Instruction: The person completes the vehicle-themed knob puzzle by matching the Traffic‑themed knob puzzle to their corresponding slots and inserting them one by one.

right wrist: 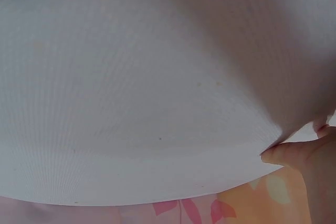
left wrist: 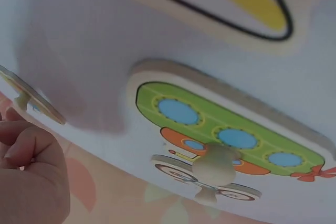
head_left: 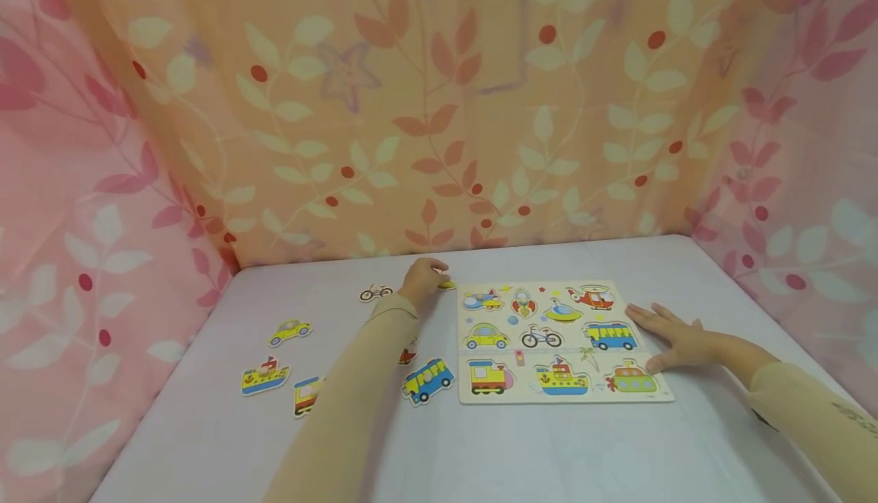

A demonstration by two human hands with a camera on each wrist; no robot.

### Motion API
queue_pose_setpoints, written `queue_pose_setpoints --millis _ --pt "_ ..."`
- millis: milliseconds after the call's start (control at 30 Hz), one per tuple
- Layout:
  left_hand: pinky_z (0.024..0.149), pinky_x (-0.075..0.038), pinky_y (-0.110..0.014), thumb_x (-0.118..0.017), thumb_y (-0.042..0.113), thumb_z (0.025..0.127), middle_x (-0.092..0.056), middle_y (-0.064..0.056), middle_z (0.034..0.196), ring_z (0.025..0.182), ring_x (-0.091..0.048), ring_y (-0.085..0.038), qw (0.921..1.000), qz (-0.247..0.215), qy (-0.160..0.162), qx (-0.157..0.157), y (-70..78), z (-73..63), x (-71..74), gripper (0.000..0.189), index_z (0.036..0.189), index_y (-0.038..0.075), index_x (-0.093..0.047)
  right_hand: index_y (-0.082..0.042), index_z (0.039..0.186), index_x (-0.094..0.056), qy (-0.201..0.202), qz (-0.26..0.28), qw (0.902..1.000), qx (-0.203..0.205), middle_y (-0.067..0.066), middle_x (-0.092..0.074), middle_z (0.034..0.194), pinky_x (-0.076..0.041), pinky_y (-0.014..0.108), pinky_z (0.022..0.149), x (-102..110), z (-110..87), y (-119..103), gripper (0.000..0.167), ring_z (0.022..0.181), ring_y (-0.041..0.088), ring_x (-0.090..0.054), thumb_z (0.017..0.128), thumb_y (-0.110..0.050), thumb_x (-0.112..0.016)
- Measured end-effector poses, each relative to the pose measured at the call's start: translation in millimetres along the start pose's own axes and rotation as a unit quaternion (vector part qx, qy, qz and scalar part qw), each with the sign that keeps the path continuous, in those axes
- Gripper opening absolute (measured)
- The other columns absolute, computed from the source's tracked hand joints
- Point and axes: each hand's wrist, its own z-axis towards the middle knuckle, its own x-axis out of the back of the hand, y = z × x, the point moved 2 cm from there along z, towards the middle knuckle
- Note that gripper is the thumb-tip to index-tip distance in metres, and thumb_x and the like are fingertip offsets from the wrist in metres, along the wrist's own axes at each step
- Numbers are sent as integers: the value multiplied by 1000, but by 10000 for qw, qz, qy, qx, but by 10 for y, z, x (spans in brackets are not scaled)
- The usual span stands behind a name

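Observation:
My left hand (head_left: 423,280) is at the far side of the table, left of the puzzle board (head_left: 521,396). Its curled fingers pinch a small knobbed puzzle piece (head_left: 447,285) with yellow on it; the piece is mostly hidden, so its picture cannot be told. In the left wrist view that piece (left wrist: 39,103) looks tilted, its knob at the fingertips. My right hand (head_left: 675,339) lies spread at the board's right edge, thumb and fingers touching it. A green submarine piece (left wrist: 231,129) with a knob shows large in the left wrist view, a bicycle piece (head_left: 376,293) beyond it.
Left of the board lie a car piece (head_left: 290,331), a ship piece (head_left: 264,376), a train piece (head_left: 306,396), a bus piece (head_left: 428,381) and a partly covered red piece (head_left: 409,351). Patterned curtains (head_left: 425,107) enclose the white table.

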Motion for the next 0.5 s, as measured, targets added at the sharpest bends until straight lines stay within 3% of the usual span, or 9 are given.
queue_pose_setpoints --millis 133,367,433,500 --pt "91 -44 -35 -68 10 90 -63 -13 119 98 -54 -24 9996 257 68 48 11 7 8 27 116 1 -68 -5 152 -18 -29 -16 10000 -59 31 -9 153 12 83 84 0 -1 -3 108 135 57 8 74 -47 -79" --pt "81 -47 -33 -72 8 86 -66 -13 116 91 -57 -23 9983 446 149 350 8 80 2 29 114 1 -69 -4 152 -19 1 -20 10000 -64 30 -11 154 10 84 85 5 -15 -38 107 136 57 7 73 -47 -79" --pt "83 -47 -34 -75 7 83 -67 -12 114 93 -59 -25 9975 508 96 477 -7 159 -8 28 110 1 -71 -5 152 -19 5 -17 10000 -66 30 -11 154 10 83 85 6 -16 -41 107 136 56 7 74 -47 -79" --pt "86 -47 -35 -78 8 80 -69 -9 109 94 -60 -24 9966 651 29 500 -98 325 -53 25 104 3 -74 -5 152 -19 11 -1 10000 -52 29 -11 154 10 83 85 7 -20 -41 106 136 56 7 74 -46 -79"
